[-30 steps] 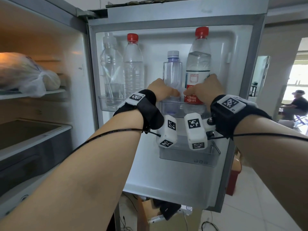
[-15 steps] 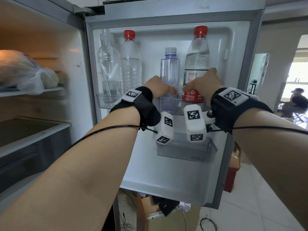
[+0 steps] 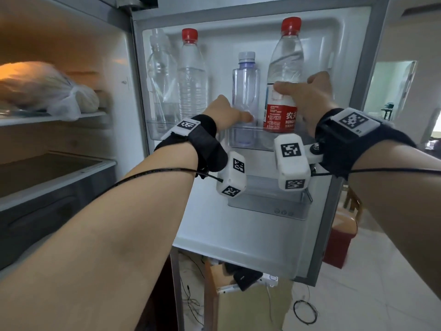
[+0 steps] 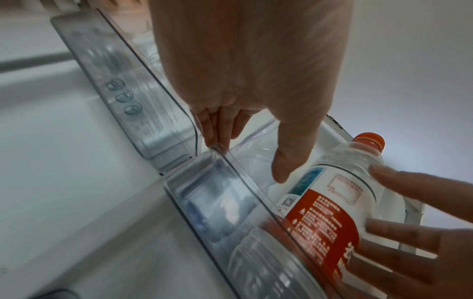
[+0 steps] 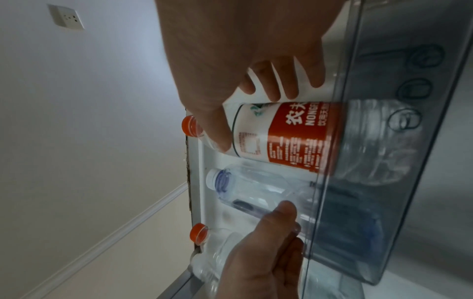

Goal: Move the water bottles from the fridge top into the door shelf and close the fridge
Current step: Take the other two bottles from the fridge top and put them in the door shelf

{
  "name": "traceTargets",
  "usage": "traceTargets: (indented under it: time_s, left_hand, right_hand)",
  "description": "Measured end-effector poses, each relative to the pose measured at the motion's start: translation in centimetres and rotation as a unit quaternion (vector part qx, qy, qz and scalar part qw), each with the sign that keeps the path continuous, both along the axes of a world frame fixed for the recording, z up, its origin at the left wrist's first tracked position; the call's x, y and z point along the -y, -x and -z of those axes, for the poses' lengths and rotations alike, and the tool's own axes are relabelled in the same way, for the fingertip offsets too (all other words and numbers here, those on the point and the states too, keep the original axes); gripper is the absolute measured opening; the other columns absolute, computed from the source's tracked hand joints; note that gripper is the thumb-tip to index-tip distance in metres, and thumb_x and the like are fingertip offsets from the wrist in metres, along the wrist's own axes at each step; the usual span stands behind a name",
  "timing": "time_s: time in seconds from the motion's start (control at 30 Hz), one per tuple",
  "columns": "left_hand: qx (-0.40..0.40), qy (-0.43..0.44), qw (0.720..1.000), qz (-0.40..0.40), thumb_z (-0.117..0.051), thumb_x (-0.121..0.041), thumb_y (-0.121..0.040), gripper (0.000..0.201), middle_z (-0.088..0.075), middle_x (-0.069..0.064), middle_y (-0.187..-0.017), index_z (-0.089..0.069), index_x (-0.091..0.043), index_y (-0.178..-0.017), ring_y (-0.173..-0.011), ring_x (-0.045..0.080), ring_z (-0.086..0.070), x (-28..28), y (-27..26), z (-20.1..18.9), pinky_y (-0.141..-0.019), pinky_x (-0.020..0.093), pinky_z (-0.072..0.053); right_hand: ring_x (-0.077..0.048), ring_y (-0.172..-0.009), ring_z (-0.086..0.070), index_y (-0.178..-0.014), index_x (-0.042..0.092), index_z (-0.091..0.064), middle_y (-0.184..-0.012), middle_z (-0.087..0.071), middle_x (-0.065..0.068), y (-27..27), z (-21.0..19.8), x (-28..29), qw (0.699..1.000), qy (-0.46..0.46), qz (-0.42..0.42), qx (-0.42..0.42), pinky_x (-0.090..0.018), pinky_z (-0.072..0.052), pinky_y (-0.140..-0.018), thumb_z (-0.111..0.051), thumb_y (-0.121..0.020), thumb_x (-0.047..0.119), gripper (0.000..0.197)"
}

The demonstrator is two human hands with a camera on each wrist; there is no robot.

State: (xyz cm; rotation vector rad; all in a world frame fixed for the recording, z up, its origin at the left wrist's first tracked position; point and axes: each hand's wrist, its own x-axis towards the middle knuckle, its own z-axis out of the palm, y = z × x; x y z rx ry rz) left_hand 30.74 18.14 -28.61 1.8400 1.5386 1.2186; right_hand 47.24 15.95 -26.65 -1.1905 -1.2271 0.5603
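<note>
On the open fridge door, the right door shelf [image 3: 241,143] holds a blue-capped clear bottle [image 3: 245,87] and a taller red-capped bottle with a red label [image 3: 286,56], both upright. My left hand [image 3: 229,113] holds the blue-capped bottle low down, thumb [image 5: 281,210] in front and fingers [image 4: 217,129] on its far side by the shelf rim. My right hand [image 3: 298,86] lies open against the red-labelled bottle [image 5: 294,137], with the thumb on the label's top and the spread fingers [image 4: 389,176] touching its side. Two more bottles [image 3: 192,75] stand in the left door shelf [image 3: 162,131].
A lower door shelf [image 3: 267,204] sits under my wrists. The fridge interior at the left has bagged food [image 3: 47,91] on a shelf and a drawer [image 3: 47,168] below. A cardboard box with cables [image 3: 238,297] and a red stool [image 3: 341,244] stand by the door's foot.
My right hand has slid up the red-labelled bottle from the label's bottom to its top, fingers spreading. The left hand stays at the blue-capped bottle's base.
</note>
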Motion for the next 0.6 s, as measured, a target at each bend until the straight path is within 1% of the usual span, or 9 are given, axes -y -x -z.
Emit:
traceTargets:
  time_s: [0.07,0.13,0.2,0.27,0.33,0.37,0.43,0.53,0.6]
  left_hand:
    - [0.008,-0.017,0.999,-0.029,-0.072,-0.032,-0.079,0.076,-0.050,0.010,-0.127,-0.037,0.001,-0.138,-0.121,0.026,-0.050,0.0,-0.1,0.4,-0.089,0.029,-0.039]
    - [0.021,-0.029,0.998,-0.056,-0.072,-0.032,-0.079,0.075,-0.050,0.009,-0.125,-0.037,-0.001,-0.138,-0.119,0.024,-0.050,0.8,-0.8,0.8,-0.088,0.029,-0.038]
    - [0.047,-0.039,0.995,-0.080,-0.073,-0.033,-0.079,0.081,-0.049,0.011,-0.135,-0.033,-0.002,-0.142,-0.122,0.025,-0.049,1.5,-1.6,1.1,-0.091,0.030,-0.037]
    - [0.073,-0.062,0.989,-0.116,-0.071,-0.033,-0.080,0.080,-0.048,0.012,-0.139,-0.032,-0.003,-0.143,-0.125,0.027,-0.048,2.1,-2.4,1.6,-0.092,0.029,-0.037]
    - [0.094,-0.084,0.979,-0.158,-0.066,-0.030,-0.084,0.071,-0.048,0.012,-0.139,-0.034,-0.003,-0.141,-0.125,0.027,-0.049,3.3,-3.4,2.0,-0.091,0.029,-0.037]
    - [0.109,-0.093,0.974,-0.175,-0.064,-0.028,-0.085,0.067,-0.048,0.012,-0.136,-0.036,-0.003,-0.140,-0.122,0.027,-0.050,3.9,-3.9,2.1,-0.090,0.029,-0.038]
    - [0.140,-0.099,0.964,-0.204,-0.063,-0.026,-0.085,0.063,-0.050,0.009,-0.127,-0.039,-0.004,-0.138,-0.113,0.024,-0.051,5.6,-4.6,2.4,-0.088,0.029,-0.040]
    - [0.192,-0.104,0.945,-0.244,-0.063,-0.026,-0.082,0.048,-0.054,0.008,-0.117,-0.046,-0.008,-0.123,-0.104,0.025,-0.055,7.8,-4.2,3.0,-0.089,0.036,-0.048]
    - [0.226,-0.110,0.931,-0.265,-0.062,-0.025,-0.082,0.037,-0.058,0.010,-0.115,-0.047,-0.011,-0.114,-0.093,0.022,-0.055,9.4,-3.7,3.3,-0.081,0.035,-0.050]
  right_hand:
    - [-0.015,-0.091,-0.062,-0.129,0.010,-0.037,-0.104,-0.055,0.000,-0.5,0.3,0.5,1.000,-0.025,0.001,-0.002,-0.035,-0.056,-0.077,-0.075,-0.077,0.036,0.069]
    - [-0.013,-0.091,-0.056,-0.130,0.009,-0.040,-0.109,-0.054,-0.001,-1.6,0.6,1.2,0.998,-0.057,-0.001,0.007,-0.027,-0.047,-0.071,-0.070,-0.081,0.039,0.064]
    - [-0.013,-0.090,-0.051,-0.125,0.010,-0.046,-0.107,-0.052,0.000,-2.9,0.9,1.7,0.995,-0.094,-0.002,0.021,-0.024,-0.041,-0.069,-0.063,-0.086,0.040,0.052]
    - [-0.010,-0.082,-0.050,-0.108,0.013,-0.054,-0.093,-0.053,0.004,-4.0,1.2,2.1,0.992,-0.123,-0.010,0.030,-0.023,-0.042,-0.069,-0.059,-0.088,0.037,0.032]
    - [-0.012,-0.070,-0.050,-0.078,0.016,-0.054,-0.073,-0.050,0.005,-5.2,1.2,2.3,0.990,-0.137,-0.008,0.043,-0.025,-0.044,-0.063,-0.057,-0.088,0.028,0.016]
    - [-0.015,-0.067,-0.051,-0.065,0.019,-0.050,-0.068,-0.050,0.002,-5.9,1.1,2.2,0.989,-0.141,-0.008,0.044,-0.028,-0.048,-0.062,-0.056,-0.086,0.022,0.023]
    - [-0.019,-0.064,-0.053,-0.052,0.022,-0.041,-0.063,-0.049,-0.005,-7.6,0.9,2.2,0.990,-0.140,-0.006,0.028,-0.037,-0.052,-0.063,-0.051,-0.077,0.013,0.028]
    - [-0.020,-0.065,-0.048,-0.058,0.019,-0.044,-0.059,-0.039,0.001,-10.3,0.7,2.0,0.992,-0.125,0.023,0.013,-0.030,-0.039,-0.062,-0.044,-0.072,0.010,0.017]
    - [-0.019,-0.080,-0.049,-0.070,0.021,-0.045,-0.073,-0.046,0.005,-12.2,1.0,1.6,0.993,-0.101,0.053,-0.004,-0.028,-0.040,-0.071,-0.043,-0.079,0.011,0.013]
